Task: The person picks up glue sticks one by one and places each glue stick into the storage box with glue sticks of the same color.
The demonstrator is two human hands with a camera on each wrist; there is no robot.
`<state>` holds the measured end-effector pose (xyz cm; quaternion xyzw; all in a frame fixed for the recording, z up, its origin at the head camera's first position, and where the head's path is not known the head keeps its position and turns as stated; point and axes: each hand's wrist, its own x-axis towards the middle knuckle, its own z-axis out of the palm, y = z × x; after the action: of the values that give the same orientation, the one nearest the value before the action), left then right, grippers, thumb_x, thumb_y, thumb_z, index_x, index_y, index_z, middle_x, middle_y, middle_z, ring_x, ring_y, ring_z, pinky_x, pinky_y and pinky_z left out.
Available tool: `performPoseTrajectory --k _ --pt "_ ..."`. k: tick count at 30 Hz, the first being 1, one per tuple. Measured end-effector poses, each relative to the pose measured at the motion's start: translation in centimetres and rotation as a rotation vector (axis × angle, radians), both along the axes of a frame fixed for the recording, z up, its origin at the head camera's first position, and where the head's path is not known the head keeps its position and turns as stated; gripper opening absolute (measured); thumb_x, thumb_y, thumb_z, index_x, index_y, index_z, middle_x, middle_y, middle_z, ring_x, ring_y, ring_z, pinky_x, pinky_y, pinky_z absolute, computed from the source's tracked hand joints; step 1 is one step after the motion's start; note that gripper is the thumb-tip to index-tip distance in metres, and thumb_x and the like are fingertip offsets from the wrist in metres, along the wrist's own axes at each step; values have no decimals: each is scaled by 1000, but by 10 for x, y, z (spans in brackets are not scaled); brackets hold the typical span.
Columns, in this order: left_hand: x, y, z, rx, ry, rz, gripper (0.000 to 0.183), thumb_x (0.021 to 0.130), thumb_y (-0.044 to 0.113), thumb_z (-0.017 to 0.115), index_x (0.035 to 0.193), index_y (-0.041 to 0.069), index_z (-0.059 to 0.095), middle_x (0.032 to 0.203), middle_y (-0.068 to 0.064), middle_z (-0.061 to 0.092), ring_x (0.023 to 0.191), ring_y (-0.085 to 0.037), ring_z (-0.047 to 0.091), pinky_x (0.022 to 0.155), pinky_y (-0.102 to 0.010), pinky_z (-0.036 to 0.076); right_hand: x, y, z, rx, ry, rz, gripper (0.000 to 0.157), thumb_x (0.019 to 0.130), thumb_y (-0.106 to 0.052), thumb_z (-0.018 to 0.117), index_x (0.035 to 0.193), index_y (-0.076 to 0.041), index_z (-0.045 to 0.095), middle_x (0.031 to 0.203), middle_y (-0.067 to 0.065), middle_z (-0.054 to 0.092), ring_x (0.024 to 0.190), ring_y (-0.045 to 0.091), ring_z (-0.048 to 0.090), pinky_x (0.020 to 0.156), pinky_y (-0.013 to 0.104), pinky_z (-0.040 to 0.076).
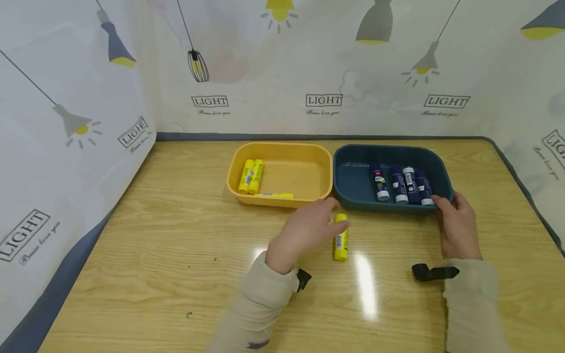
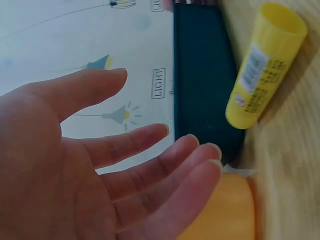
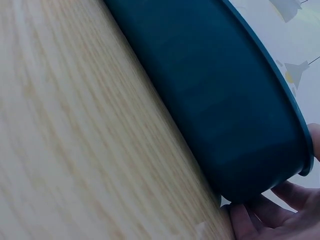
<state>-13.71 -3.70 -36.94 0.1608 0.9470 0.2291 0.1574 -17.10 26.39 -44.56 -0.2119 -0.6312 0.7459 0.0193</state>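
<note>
A yellow glue stick (image 1: pixel 341 240) lies on the table in front of the trays. My left hand (image 1: pixel 309 230) hovers beside it with fingers apart and relaxed; in the left wrist view the palm (image 2: pixel 65 165) holds nothing, and the glue stick (image 2: pixel 267 65) is clear of the fingertips. At the right corner of the dark blue tray (image 1: pixel 379 206), my right hand (image 1: pixel 459 228) grips the rim, thumb over the edge. The right wrist view has its fingers (image 3: pixel 280 215) against the outside and underside of that corner. Several dark blue glue sticks (image 1: pixel 398 185) with white ends lie inside the tray.
Left of the blue tray stands a yellow tray (image 1: pixel 282 147). Two yellow glue sticks (image 1: pixel 250 176) lie side by side at its left end, and another (image 1: pixel 282 195) shows along the front wall. Behind them hangs a lamp-patterned cloth (image 1: pixel 273 73) at the table's back edge.
</note>
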Motion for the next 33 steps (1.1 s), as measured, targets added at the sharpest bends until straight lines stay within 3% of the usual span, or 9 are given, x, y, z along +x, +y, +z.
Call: performPoseTrajectory --k 8,12,20,28,33 --pt "3 11 -16 -96 30 -2 49 84 52 51 119 18 48 99 1 54 72 -13 50 60 -28 44 -1 1 1 -16 0 0 69 83 -29 62 140 -15 26 140 5 25 122 11 30 103 24 24" --pt "3 16 -23 -147 54 10 52 84 52 51 122 18 46 105 -1 53 77 -15 52 65 -30 47 0 1 0 -9 -3 1 68 83 -29 62 140 -15 27 138 4 27 120 11 31 103 23 25" --pt "7 25 -30 -250 86 21 62 84 53 51 132 16 39 114 -5 50 80 -16 51 62 -30 47 0 0 1 -9 4 2 69 84 -28 62 141 -14 26 141 5 24 122 11 31 102 22 25" --pt "11 32 -37 -305 115 46 59 77 49 63 124 19 44 110 -3 50 84 -17 54 53 -34 45 -2 1 0 -11 4 5 68 83 -28 63 140 -14 27 139 5 26 121 11 31 102 22 26" --pt "11 32 -38 -326 110 23 49 77 41 66 116 21 45 102 -3 51 72 -19 55 47 -33 42 -1 1 -1 -20 16 -8 68 83 -26 63 139 -13 28 136 4 29 119 11 33 100 21 28"
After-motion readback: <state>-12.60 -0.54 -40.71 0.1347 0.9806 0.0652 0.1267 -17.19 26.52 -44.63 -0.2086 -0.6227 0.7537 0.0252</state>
